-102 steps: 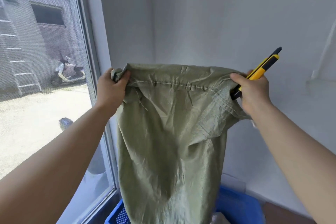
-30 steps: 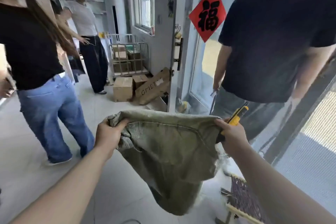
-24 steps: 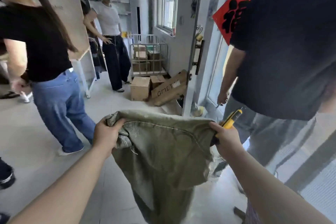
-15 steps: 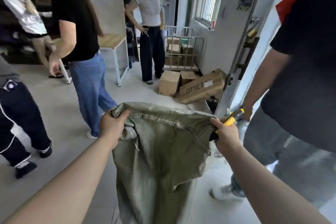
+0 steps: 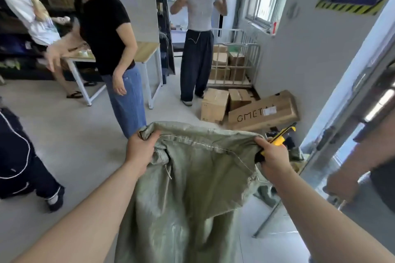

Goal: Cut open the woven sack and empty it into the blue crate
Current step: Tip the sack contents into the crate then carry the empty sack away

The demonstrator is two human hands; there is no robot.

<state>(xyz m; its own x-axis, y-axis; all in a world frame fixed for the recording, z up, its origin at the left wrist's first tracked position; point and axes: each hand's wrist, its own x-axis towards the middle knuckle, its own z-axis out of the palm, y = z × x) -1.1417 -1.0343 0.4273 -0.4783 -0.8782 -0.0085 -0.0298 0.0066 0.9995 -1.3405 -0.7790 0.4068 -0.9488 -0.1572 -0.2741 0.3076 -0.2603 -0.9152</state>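
Observation:
A limp grey-green woven sack (image 5: 188, 188) hangs in front of me, held up by its stitched end. My left hand (image 5: 140, 150) grips the sack's left corner. My right hand (image 5: 271, 157) pinches the right corner and also holds a yellow and black utility knife (image 5: 277, 140), which points up and to the right. A loose thread runs along the seam between my hands. The blue crate is not in view.
Several people stand around: one in a black top and jeans (image 5: 119, 60) just beyond the sack, another in grey (image 5: 197, 45) further back, a person's arm (image 5: 352, 168) at right. Cardboard boxes (image 5: 256, 111) lie by the wall. A wooden table (image 5: 141, 51) stands at back left.
I have turned away from the window corner and the crate into the room, and keep panning left. Both hands still hold the sack's top, with the knife in my right.

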